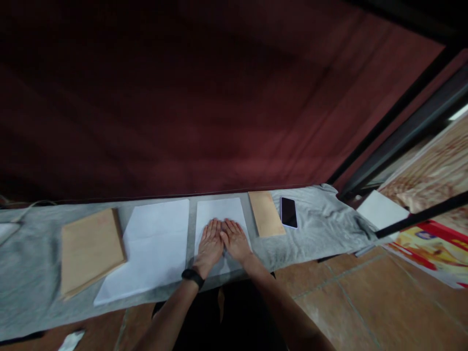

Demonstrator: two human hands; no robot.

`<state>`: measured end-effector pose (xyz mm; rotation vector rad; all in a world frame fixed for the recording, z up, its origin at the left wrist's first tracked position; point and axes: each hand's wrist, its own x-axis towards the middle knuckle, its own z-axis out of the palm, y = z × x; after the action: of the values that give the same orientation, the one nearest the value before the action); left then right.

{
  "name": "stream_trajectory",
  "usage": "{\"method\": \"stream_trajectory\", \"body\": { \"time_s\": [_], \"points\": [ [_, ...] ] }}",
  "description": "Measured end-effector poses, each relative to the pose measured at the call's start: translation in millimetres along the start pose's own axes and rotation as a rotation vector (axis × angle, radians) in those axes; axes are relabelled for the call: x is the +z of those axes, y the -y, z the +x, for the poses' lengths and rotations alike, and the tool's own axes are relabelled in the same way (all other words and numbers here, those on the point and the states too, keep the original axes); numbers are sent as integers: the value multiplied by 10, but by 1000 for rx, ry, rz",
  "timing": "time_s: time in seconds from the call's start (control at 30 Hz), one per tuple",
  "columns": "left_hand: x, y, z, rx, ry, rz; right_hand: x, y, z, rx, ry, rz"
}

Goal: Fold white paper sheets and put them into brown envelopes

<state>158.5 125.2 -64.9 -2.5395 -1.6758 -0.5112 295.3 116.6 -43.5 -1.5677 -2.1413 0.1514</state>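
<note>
left hand (211, 244) and right hand (236, 241) lie palms-down, fingers straight, gripping nothing, apparently to press the white paper sheet (219, 207) flat on the grey cloth (318, 226), between larger white paper (155, 243) and a brown envelope (267, 214).

The white sheet (219, 208) is smooth, matt paper, and so are the bigger white sheets (157, 243). The brown envelopes (91, 243) are dull paper. The grey cover (318, 224) is wrinkly cloth. The phone (289, 213) looks smooth and shiny.
</note>
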Motion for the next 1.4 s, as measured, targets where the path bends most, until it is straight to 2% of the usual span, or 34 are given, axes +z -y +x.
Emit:
{"method": "stream_trajectory", "body": {
  "time_s": [0.13, 0.33, 0.5, 0.63, 0.7, 0.87, 0.93, 1.07, 1.2, 1.4],
  "points": [
    [41, 142, -58, -72, -40, 11, 85, -122, -41, 13, -27, -56],
    [-10, 181, -87, -232, -61, 20, 56, -302, -130, 132, -117, -116],
    [28, 198, -127, -325, -166, -9, 91, -345, -178, 216, -198, -130],
    [3, 208, -86, -326, -251, 4, 116, -298, -127, 274, -253, -125],
    [-38, 194, 18, -278, -226, 13, 105, -259, -32, 264, -244, -106],
    [-93, 149, 469, -133, -2, 3, 93, -169, 379, 116, -156, -18],
    [-64, 170, 636, -109, 44, 1, 126, -158, 552, 73, -124, -5],
    [34, 285, 837, -112, 77, 4, 227, -198, 801, 43, -90, -29],
    [108, 372, 905, -122, 101, 12, 288, -267, 915, 43, -40, -84],
    [145, 368, 893, -219, 43, 43, 277, -411, 949, 141, 21, -133]
  ]
}}
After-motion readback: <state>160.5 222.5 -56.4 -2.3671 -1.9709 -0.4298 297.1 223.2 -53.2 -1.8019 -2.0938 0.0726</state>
